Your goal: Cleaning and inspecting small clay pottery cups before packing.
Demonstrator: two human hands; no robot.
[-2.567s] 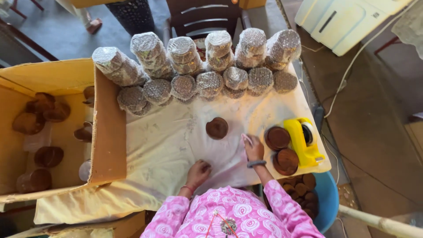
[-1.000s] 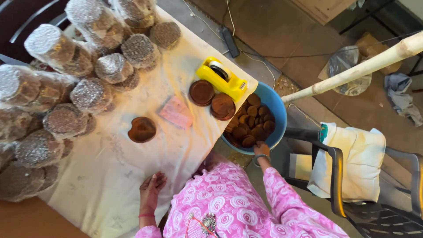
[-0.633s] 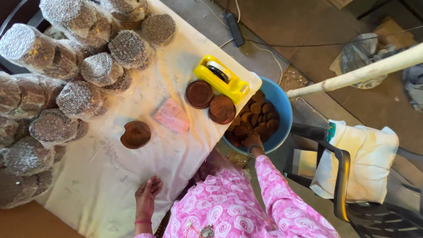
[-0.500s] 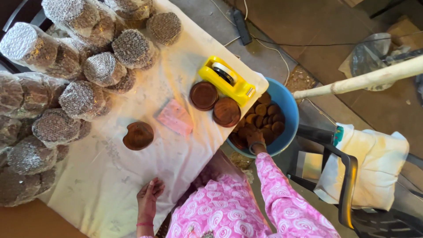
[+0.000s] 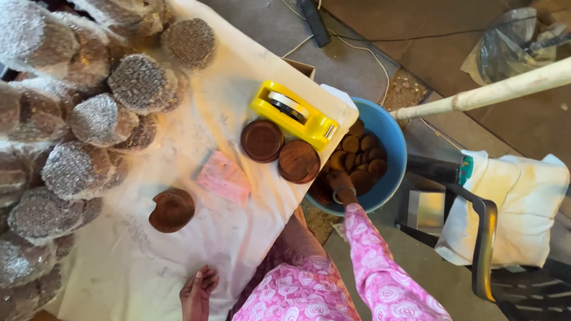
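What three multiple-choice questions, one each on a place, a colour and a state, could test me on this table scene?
1. Where is the right hand?
A. In the blue tub
B. On the tape dispenser
C. On the pink cloth

2. What colour is the tape dispenser?
A. Red
B. Yellow
C. Green

3. How are the discs at the table's far side kept?
A. Bare
C. In boxes
B. Wrapped in bubble wrap

Answers:
1. A: the hand reaches among the brown discs in the blue tub beside the table.
2. B: the dispenser is bright yellow, by two brown discs.
3. B: clear bubbled film covers each stack.

The left hand rests on the white tablecloth.
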